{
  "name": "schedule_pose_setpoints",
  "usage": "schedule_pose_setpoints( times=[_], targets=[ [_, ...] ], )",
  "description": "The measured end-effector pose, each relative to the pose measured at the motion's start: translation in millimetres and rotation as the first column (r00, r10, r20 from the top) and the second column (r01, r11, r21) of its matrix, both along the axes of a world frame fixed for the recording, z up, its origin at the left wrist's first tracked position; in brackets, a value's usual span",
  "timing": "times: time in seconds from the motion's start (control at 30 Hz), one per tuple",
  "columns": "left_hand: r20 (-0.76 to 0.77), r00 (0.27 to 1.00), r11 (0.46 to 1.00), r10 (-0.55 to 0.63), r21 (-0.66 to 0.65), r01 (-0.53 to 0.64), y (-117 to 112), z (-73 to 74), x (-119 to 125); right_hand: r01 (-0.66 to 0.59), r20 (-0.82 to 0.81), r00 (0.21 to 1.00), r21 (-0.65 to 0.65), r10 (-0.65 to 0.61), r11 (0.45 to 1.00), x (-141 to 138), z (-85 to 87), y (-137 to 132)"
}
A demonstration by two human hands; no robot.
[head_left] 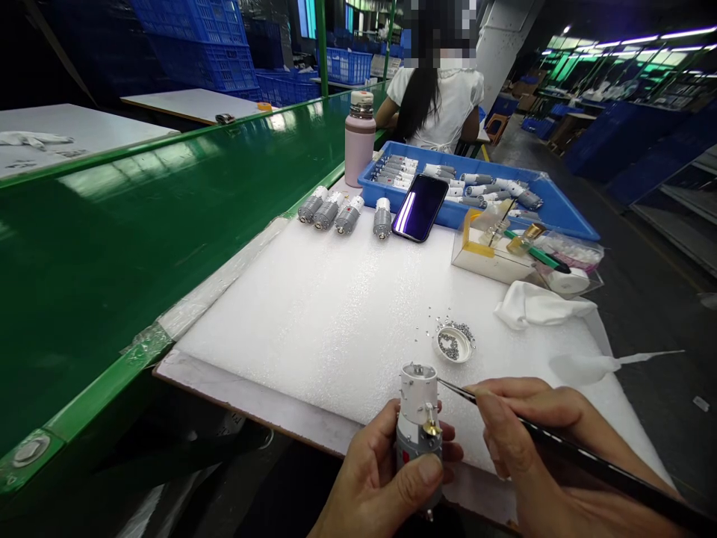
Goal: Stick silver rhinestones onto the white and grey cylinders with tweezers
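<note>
My left hand (386,478) is closed round a small motor assembly (418,418) with a white cap and grey body, held upright at the front edge of the white foam mat (336,314). My right hand (532,441) pinches black tweezers (464,394), their tip pointing at the white cap. A small white dish of tiny steel balls (453,344) sits on the mat just beyond, with several balls spilled beside it.
Several grey motors (341,213) and a phone (420,208) lie at the mat's far edge. A blue tray (560,209) holds more motors. A pink bottle (359,138), clear box (487,246), white cloth (538,305), green conveyor (140,224) on the left, a person (437,97) seated beyond.
</note>
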State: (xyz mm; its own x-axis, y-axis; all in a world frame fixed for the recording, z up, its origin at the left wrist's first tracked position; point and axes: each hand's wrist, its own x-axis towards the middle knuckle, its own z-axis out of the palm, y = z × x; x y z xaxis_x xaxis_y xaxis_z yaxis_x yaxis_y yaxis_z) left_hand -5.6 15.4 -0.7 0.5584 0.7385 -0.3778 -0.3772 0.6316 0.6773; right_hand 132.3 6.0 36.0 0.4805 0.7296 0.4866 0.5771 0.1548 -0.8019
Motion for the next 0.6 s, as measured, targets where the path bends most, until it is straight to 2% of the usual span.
schedule_pose_setpoints(
  times=[0.13, 0.6],
  targets=[
    [0.006, 1.000, 1.000, 0.005, 0.012, -0.005, -1.1, 0.7, -1.2, 0.003, -0.068, 0.998, -0.017, -0.004, 1.000, -2.6, 1.8, 0.0],
    [-0.024, 0.999, 0.999, 0.026, 0.023, -0.025, -2.3, 1.1, -1.4, 0.008, -0.127, 0.992, -0.001, -0.009, 1.000, -5.1, 3.1, -0.4]
  ],
)
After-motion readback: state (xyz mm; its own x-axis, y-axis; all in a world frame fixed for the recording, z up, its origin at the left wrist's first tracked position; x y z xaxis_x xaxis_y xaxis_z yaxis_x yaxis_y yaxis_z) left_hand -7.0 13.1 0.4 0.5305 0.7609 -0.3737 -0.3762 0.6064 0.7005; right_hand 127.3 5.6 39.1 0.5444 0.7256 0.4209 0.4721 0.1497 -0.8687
